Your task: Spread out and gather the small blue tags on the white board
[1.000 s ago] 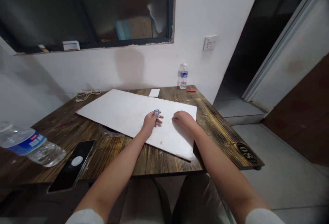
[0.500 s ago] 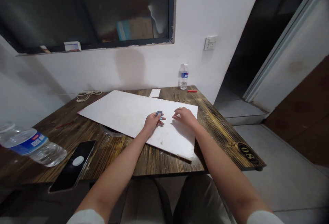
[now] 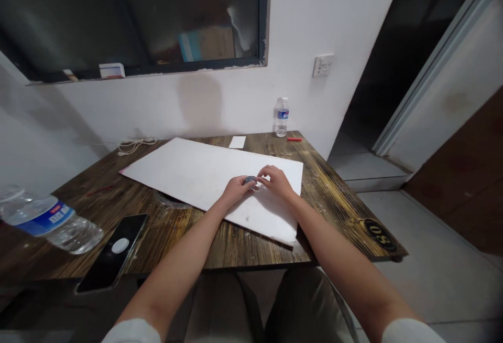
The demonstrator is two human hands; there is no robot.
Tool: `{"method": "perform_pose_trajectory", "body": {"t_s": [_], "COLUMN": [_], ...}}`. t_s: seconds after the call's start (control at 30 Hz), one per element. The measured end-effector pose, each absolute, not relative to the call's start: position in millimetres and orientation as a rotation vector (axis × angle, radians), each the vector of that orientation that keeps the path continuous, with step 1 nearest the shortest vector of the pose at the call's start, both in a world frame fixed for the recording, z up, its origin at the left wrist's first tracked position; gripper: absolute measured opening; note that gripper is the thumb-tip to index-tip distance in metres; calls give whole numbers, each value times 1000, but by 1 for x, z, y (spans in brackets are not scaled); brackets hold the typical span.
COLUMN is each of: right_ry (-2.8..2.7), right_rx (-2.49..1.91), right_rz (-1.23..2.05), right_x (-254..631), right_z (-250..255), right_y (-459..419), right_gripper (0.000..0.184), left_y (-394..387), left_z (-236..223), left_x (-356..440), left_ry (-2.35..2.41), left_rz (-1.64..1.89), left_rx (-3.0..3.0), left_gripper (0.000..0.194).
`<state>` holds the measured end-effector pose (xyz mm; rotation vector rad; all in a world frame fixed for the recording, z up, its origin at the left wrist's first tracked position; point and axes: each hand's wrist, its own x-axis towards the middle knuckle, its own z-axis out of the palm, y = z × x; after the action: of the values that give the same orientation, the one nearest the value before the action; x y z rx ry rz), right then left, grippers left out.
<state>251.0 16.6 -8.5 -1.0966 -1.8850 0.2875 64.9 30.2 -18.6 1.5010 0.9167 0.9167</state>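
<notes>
A small blue-grey patterned piece [image 3: 250, 179] is in my left hand [image 3: 234, 190], whose fingers are closed on it. Its exact kind is too small to make out. My right hand [image 3: 277, 181] is just to the right, its fingers curved and partly spread. One of its fingertips reaches the right edge of the piece, and a gap shows between thumb and fingers. Both hands are over the right half of a large white board [image 3: 188, 167], which lies at a slant on the wooden table.
A water bottle [image 3: 51, 220] and a black phone [image 3: 113, 251] with a white disc are at the left. A white card [image 3: 237, 142], a smaller bottle [image 3: 282, 117], a red pen-like stick [image 3: 294, 139] and a white cable [image 3: 135, 145] lie or stand along the back of the table [image 3: 338, 217].
My right hand has moved left to meet the piece in my left hand. The piece has shifted slightly right and now looks rounder and darker. The other objects stay put.
</notes>
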Motion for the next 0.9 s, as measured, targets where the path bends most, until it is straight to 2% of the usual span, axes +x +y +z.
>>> {"method": "perform_pose_trajectory", "body": {"t_s": [0.17, 0.5, 0.9], "right_ry": [-1806, -1764, -1589], "right_rx": [-1146, -1187, -1262], "right_rz": [330, 498, 658], "right_x": [251, 248, 246], "right_z": [-13, -12, -8], "right_y": [21, 20, 18], "right_gripper": [11, 7, 15], "left_y": [30, 33, 32], "left_z": [-17, -17, -17], "left_x": [67, 63, 63], "left_ry": [872, 1046, 1097], "left_rz": [932, 947, 951], "left_rx": [1420, 1564, 1529], "left_gripper": [41, 31, 29]}}
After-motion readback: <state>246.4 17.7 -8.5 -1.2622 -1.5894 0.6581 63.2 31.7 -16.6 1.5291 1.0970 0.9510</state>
